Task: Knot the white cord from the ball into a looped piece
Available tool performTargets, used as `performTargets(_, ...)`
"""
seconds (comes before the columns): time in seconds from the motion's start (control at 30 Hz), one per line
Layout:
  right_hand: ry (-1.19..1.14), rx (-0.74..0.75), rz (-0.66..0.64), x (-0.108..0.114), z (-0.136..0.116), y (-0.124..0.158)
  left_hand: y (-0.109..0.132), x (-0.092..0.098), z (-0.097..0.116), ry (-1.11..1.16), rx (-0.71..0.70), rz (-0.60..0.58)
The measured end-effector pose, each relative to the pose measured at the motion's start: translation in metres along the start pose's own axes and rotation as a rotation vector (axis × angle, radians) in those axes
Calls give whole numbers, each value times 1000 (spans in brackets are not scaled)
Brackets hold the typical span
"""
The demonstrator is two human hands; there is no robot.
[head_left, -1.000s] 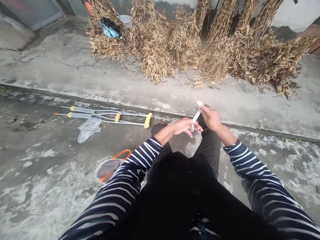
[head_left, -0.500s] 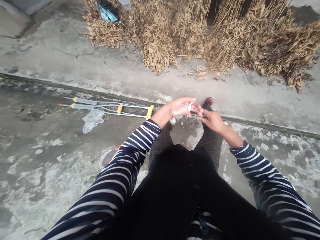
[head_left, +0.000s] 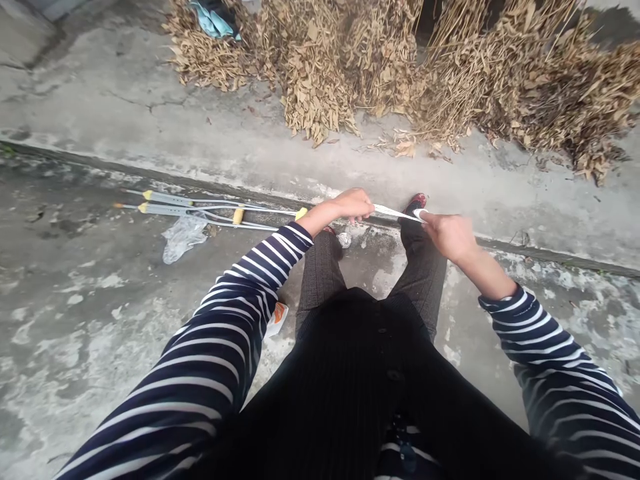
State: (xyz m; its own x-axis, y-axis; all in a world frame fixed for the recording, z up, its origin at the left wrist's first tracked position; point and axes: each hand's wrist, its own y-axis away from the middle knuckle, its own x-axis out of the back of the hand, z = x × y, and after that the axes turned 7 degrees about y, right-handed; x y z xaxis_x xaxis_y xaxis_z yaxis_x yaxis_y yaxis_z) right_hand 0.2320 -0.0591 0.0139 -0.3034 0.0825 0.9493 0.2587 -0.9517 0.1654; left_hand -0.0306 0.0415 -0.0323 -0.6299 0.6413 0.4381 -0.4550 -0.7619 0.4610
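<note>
A narrow strip of white tape (head_left: pixel 397 213) is stretched taut between my two hands, sloping slightly down to the right. My left hand (head_left: pixel 354 204) is closed on its left end, fingers curled in. At the other end, my right hand (head_left: pixel 451 236) grips the tape, with a small rounded white part showing at the fingertips. Both hands are held above the ground in front of my legs. Below my left hand, a small whitish, shiny round thing (head_left: pixel 345 240) lies beside my shoe; its kind cannot be made out.
A pair of crutches (head_left: pixel 200 207) lies along the concrete step at left, with a clear plastic bag (head_left: pixel 184 237) against them. A white and orange packet (head_left: pixel 277 320) sits by my left sleeve. Dried plant stalks (head_left: pixel 320 80) are heaped on the ledge, a light-blue cloth (head_left: pixel 214 20) among them.
My hands were close together with fingers spread around a small white piece. They have moved apart and closed, drawing the white tape straight. The packet shows more clearly now.
</note>
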Motion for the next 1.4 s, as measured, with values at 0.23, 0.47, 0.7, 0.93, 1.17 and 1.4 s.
performTargets(0.23,89,12,21,8,16,11,-16,-1,-18,177,-21,-28)
performTargets(0.47,-491,160,-282,0,32,17,-24,26,-12,135,-124,-73)
performTargets(0.7,-1511,333,-940,-13,10,9,-40,13,16,-202,-144,35)
performTargets(0.93,-1984,189,-639,-21,-6,0,-29,-38,-29,-54,-307,304)
performTargets(1.17,-1945,270,-676,-10,-10,9,-24,-43,-44,606,-43,-73)
performTargets(1.4,-1947,216,-612,-6,-2,26,-38,-13,-16,354,-197,85)
